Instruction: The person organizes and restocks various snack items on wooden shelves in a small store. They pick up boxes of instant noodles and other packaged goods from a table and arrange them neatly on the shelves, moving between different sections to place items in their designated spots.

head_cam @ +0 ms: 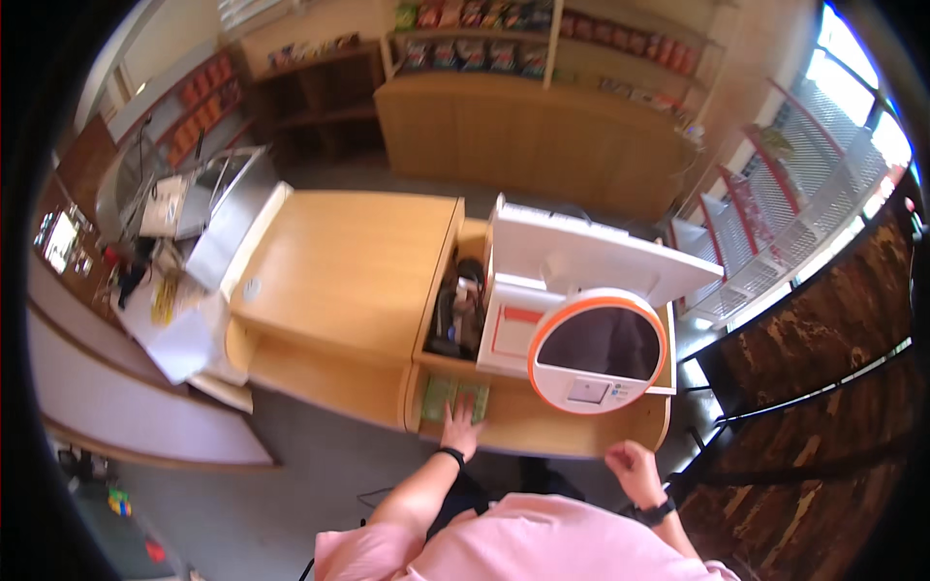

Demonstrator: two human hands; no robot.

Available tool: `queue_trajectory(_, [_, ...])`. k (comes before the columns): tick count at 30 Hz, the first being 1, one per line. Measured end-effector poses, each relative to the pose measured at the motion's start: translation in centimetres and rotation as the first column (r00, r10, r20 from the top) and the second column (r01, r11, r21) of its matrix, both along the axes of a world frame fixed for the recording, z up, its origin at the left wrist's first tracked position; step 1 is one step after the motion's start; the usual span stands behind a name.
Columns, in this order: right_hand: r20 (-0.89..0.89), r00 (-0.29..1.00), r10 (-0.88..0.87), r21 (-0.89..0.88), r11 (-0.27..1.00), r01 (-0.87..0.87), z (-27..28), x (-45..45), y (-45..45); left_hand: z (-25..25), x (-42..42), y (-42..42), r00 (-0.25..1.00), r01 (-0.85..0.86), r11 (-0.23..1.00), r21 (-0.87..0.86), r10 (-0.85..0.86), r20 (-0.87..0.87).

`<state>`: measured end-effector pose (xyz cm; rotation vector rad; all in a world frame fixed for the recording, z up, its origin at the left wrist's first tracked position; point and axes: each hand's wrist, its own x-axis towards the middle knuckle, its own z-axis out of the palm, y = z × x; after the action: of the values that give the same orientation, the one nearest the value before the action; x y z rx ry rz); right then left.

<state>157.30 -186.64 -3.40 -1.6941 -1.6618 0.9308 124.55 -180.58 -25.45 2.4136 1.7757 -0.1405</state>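
My left hand [461,430] lies with spread fingers on flat green packets [438,398] at the left end of the low front ledge [552,428] of a wooden checkout counter. The fingers rest on top of the packets and partly cover them. Beside the ledge's right end is my right hand [632,468], fingers curled in, with nothing visible in it. Between and beyond my hands stands a round white payment terminal [599,399] with an orange rim and a dark screen. Behind it rises a large white monitor panel [603,250], seen from my side.
Left of the terminal, an open compartment [458,312] holds dark cables and devices. A raised wooden counter top [349,261] extends leftward to a cluttered metal unit [232,210]. Snack shelves [472,54] line the back wall. Wire racks [770,181] and dark marbled panels [814,305] stand right.
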Motion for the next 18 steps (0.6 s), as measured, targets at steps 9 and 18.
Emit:
queue_trajectory(9, [-0.133,0.977,-0.165,-0.080,0.985,0.156,-2.0,-8.3,-9.2,5.3,-6.1,1.1,0.805,0.240,0.939,-0.246,-0.051,0.591])
queue_trajectory(18, [-0.062,0.864,-0.500,0.129,0.854,0.504,1.6,-7.5,-8.8,14.1,-11.7,-2.9,0.654,0.252,0.963,-0.099,-0.094,0.751])
